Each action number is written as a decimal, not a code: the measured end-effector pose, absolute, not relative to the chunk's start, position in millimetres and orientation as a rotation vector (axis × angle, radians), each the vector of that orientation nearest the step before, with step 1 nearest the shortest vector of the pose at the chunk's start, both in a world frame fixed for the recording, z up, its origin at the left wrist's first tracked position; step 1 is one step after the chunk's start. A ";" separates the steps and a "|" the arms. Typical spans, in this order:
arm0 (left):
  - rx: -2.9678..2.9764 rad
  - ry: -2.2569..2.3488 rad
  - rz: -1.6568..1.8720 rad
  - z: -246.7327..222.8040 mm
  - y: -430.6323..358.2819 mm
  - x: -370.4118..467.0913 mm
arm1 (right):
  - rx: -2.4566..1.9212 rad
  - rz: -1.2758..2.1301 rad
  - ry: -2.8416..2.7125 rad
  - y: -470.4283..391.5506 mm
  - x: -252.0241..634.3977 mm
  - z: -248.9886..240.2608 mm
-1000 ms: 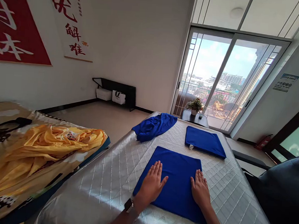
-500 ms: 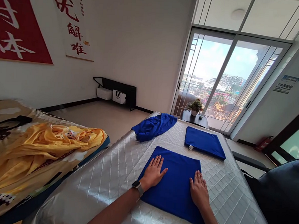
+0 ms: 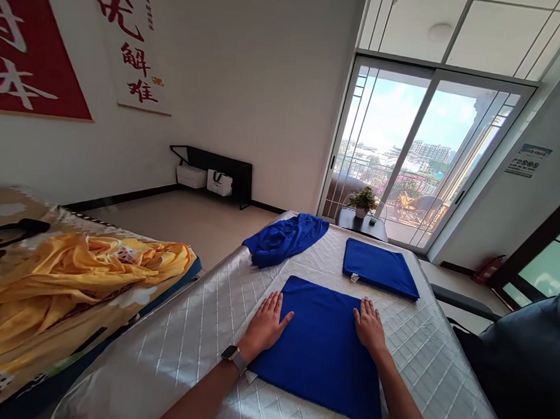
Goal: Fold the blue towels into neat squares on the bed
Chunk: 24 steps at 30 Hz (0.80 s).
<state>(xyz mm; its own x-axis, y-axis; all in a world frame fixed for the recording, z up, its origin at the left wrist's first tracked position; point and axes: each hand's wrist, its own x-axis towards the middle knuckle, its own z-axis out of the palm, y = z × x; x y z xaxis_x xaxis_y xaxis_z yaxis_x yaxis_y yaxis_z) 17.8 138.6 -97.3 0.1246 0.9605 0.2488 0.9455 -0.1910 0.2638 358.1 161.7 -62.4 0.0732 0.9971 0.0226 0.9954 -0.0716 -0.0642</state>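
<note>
A blue cloth [image 3: 321, 345], folded into a flat square, lies on the silver quilted mattress [image 3: 196, 331] in front of me. At its left edge rests my left hand [image 3: 266, 322], fingers stretched out flat, with a watch [image 3: 233, 356] on the wrist. My right hand [image 3: 370, 322] lies flat along the upper right edge of the cloth, its fingers extended too. Neither hand grips anything. A small white tag pokes out at the cloth's lower left corner. Farther back on the right is a second folded blue cloth [image 3: 381, 268]; a crumpled blue cloth [image 3: 285, 240] lies at the far left corner.
On the left stands another bed with a bunched yellow cloth [image 3: 100, 274] on it. A black bench [image 3: 220, 168] with white bags is against the wall. A potted plant [image 3: 363, 200] sits on a small table by the glass door. Dark padded furniture [image 3: 531, 357] stands at right.
My left hand has slid left from the middle of the cloth to its left edge. My right hand has moved a little up along the right edge.
</note>
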 end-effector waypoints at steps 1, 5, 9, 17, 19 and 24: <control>2.317 1.985 0.573 -98.6 139.9 16.4 | -2.257 0.059 -2.093 164.7 357.6 -65.9; 2.315 2.015 0.574 -93.2 147.9 21.6 | -2.263 0.081 -2.073 169.0 357.8 -77.2; 2.468 1.777 0.539 -71.7 159.2 71.6 | -2.253 0.076 -2.060 169.7 358.1 -79.1; 2.668 1.273 0.551 -64.9 176.7 222.0 | -2.218 0.103 -2.119 165.3 360.3 -75.2; 2.641 1.326 0.538 -69.5 180.7 225.1 | -2.224 0.103 -2.115 164.9 360.1 -74.3; 2.556 1.576 0.478 -69.2 197.0 159.1 | -2.262 0.108 -2.041 168.1 358.0 -74.6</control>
